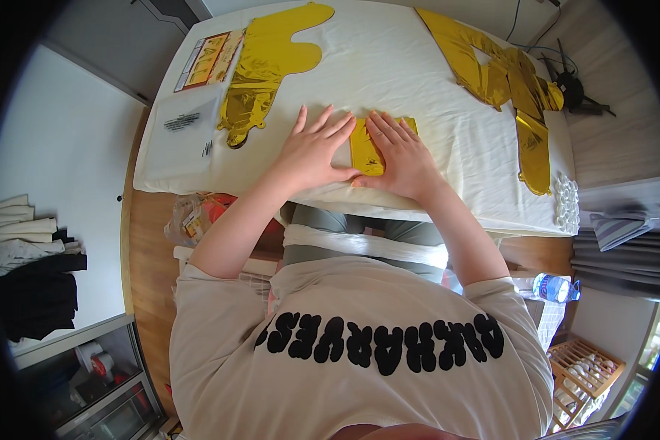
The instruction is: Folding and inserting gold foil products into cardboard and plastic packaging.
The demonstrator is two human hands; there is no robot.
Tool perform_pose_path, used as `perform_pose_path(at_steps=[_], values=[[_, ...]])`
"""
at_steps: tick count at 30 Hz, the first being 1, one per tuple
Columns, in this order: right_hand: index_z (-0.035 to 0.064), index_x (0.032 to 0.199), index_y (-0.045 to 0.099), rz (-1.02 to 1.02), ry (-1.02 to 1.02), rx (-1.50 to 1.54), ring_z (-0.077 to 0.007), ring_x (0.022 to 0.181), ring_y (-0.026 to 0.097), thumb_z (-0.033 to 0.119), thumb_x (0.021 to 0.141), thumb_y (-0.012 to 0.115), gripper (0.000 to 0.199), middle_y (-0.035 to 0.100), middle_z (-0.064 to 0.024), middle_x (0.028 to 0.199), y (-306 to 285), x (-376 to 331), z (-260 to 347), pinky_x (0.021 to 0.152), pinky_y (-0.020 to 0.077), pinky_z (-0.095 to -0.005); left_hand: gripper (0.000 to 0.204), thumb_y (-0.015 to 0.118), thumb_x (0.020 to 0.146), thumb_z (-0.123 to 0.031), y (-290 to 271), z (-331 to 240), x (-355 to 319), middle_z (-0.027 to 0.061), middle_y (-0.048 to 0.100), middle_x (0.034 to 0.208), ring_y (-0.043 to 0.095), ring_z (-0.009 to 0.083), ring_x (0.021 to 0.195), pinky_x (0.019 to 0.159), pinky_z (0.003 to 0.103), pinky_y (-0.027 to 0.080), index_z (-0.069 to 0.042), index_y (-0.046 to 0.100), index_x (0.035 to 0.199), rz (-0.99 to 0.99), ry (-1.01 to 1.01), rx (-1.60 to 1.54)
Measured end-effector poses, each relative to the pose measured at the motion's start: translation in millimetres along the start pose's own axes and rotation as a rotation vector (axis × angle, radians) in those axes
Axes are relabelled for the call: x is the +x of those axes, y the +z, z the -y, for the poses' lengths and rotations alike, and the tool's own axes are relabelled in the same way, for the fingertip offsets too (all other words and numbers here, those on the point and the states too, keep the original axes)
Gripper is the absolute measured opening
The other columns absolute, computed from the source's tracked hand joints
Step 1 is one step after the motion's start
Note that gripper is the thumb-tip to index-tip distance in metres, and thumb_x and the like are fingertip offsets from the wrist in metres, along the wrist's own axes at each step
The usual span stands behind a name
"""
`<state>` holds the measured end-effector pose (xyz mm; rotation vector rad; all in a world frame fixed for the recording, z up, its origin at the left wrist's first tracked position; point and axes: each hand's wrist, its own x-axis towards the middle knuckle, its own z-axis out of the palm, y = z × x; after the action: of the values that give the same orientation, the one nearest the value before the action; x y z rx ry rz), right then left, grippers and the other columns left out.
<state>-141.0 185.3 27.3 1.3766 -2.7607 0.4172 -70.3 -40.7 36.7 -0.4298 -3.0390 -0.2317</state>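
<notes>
Gold foil [367, 152], folded into a small flat square, lies on the white cloth [367, 66] that covers the table, near the side closest to the person. The right hand [405, 161] lies flat on top of it and hides much of its right part. Its fingers are almost together and point away from the person, and its thumb reaches along the bottom edge of the foil. The left hand [312, 154] is palm down just to the left. Its fingers are spread apart, with the pointer finger and thumb by the foil's left edge. The two thumb tips are very close, but I cannot tell if they touch.

On the left lies a big shiny gold shape [268, 59] with round bumps. A picture card [211, 60] and a clear bag [187, 139] are beside it. On the right, more gold sheets [533, 139] lie spread out, near a clump of clear rings [566, 205].
</notes>
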Motion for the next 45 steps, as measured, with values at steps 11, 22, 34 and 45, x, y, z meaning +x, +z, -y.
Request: perform_pose_path(at_steps=[11, 22, 34, 45], values=[[0.0038, 0.161, 0.035, -0.018, -0.006, 0.024, -0.0280, 0.158, 0.027, 0.080, 0.076, 0.069, 0.119, 0.034, -0.0129, 0.168, 5.2, 0.0, -4.6, 0.130, 0.0198, -0.0453, 0.093, 0.071, 0.087, -0.064, 19.6, 4.1, 2.9, 0.0052, 0.042, 0.165, 0.033, 0.0268, 0.156, 0.126, 0.067, 0.002, -0.012, 0.044, 0.158, -0.064, -0.098, -0.172], [0.0075, 0.160, 0.038, 0.026, 0.057, 0.044, -0.0268, 0.158, 0.027, 0.082, 0.068, 0.073, 0.124, 0.036, -0.0100, 0.168, -4.1, 1.6, 0.1, 0.128, 0.0137, -0.0594, 0.096, 0.078, 0.078, -0.066, 15.8, 8.1, 6.2, 0.0036, 0.042, 0.164, 0.033, 0.0271, 0.155, 0.124, 0.072, 0.006, -0.013, 0.050, 0.153, -0.106, -0.055, -0.076], [0.0068, 0.161, 0.037, 0.049, 0.034, -0.033, -0.0274, 0.159, 0.025, 0.079, 0.067, 0.076, 0.124, 0.035, -0.0115, 0.168, -4.5, 4.9, 4.9, 0.128, 0.0137, -0.0584, 0.102, 0.070, 0.082, -0.072, 12.4, 14.7, -3.1, 0.0094, 0.030, 0.171, 0.020, 0.0325, 0.160, 0.123, 0.072, 0.002, -0.018, 0.038, 0.162, -0.036, -0.039, 0.016], [0.0078, 0.161, 0.036, 0.096, 0.114, -0.041, -0.0240, 0.160, 0.021, 0.071, 0.064, 0.082, 0.125, 0.031, -0.0098, 0.170, -10.3, 4.2, 12.8, 0.130, 0.0115, -0.0539, 0.025, 0.063, 0.098, -0.035, -65.4, 230.8, 22.1, 0.0034, 0.074, 0.118, 0.069, 0.0254, 0.107, 0.100, 0.051, 0.040, -0.022, 0.078, 0.112, -0.303, -0.490, 0.228]])
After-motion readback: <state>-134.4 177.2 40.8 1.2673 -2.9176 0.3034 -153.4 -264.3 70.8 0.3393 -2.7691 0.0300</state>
